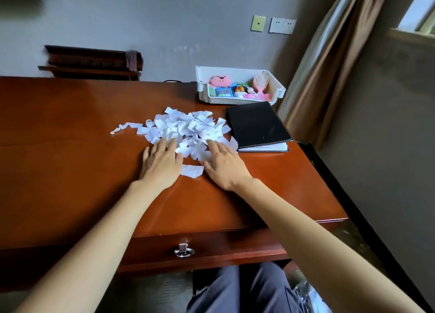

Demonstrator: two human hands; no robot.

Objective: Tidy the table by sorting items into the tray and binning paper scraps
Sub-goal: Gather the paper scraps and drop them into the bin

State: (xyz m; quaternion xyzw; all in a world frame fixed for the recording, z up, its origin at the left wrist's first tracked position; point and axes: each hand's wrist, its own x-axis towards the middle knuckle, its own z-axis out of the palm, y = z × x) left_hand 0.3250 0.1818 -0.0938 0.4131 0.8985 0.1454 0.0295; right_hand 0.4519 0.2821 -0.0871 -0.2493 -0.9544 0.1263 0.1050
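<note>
A heap of torn white paper scraps [186, 126] lies in the middle of the brown wooden table [70, 162]. My left hand [162, 164] rests flat at the heap's near left edge, fingers spread and touching the scraps. On the near right edge my right hand [223, 164] lies flat too, its fingers on the paper. One larger scrap [191, 170] sits alone between the two hands. A white tray [202, 86] stands at the back right, filled with a pink plush toy [220, 81], a pink hairbrush [260, 82] and other small items.
A black notebook [256, 124] lies right of the scraps, in front of the tray, near the table's right edge. A drawer with a metal handle [184, 251] is below the front edge. A plastic bag [310, 296] shows at bottom right by my legs.
</note>
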